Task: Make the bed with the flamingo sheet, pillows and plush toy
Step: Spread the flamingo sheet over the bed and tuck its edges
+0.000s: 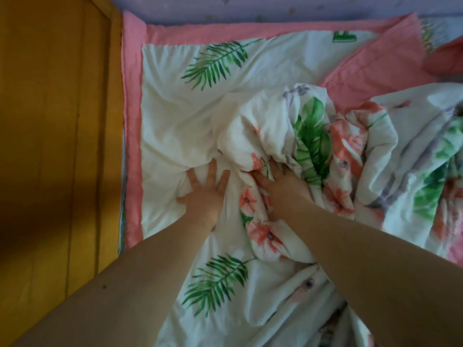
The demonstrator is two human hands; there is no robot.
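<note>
Seemingly barely begun, the left hand (204,194) is flattening the flamingo sheet (188,116) with spread fingers while the right hand (280,187) is digging into its rumpled heap (313,136) (fingertips hidden, grip unclear).

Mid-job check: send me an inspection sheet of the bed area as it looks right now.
Surface: leaf-print cover, pink-bordered, lies creased across the bed.
Job's things: flamingo sheet bunched in a heap, centre-right; pink shape upper right, perhaps a pillow.
Clutter: nothing seen.
Hands: left hand flat, fingers spread, on the cover; right hand on the heap, fingertips hidden in folds.
Cables: nothing seen.
Surroundings: wooden panel left; lilac wall beyond.
</note>
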